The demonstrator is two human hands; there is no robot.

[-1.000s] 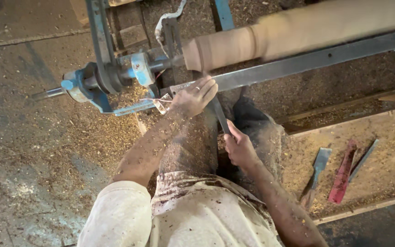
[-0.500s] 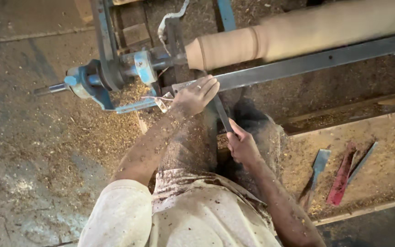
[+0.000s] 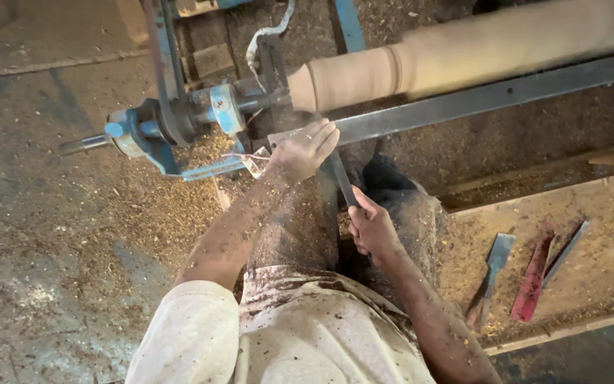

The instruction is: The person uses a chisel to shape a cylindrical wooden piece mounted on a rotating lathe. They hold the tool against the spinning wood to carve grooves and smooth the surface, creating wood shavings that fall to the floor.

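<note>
Steel chisel (image 3: 340,179) is the thing we hold, a long dark blade that runs from our lap up to the metal rail (image 3: 492,97). Its tip lies on the rail, just below the narrow end of the wood piece (image 3: 463,53), but our fingers hide the tip, so we cannot tell if it touches the wood. Our left hand (image 3: 305,147) lies over the blade on the rail, fingers pressed together and bent down on it. Our right hand (image 3: 372,229) is lower, closed in a fist around the handle end, near our knee.

Above the rail the wood piece is a pale round cylinder that lies across the upper right. Its left end is thinner and meets the blue lathe end (image 3: 168,124), which stands left of the rail with a grey shaft pointing further left. The surface of the wood looks smooth and a little blurred.

Below the rail, on the right, a wooden board (image 3: 605,263) carries three spare tools side by side: a flat grey chisel (image 3: 495,259), a red tool (image 3: 534,274) and a thin dark blade (image 3: 566,249). Sawdust (image 3: 172,213) covers the floor left of our arm, the board, our forearms and our shirt (image 3: 314,334).
</note>
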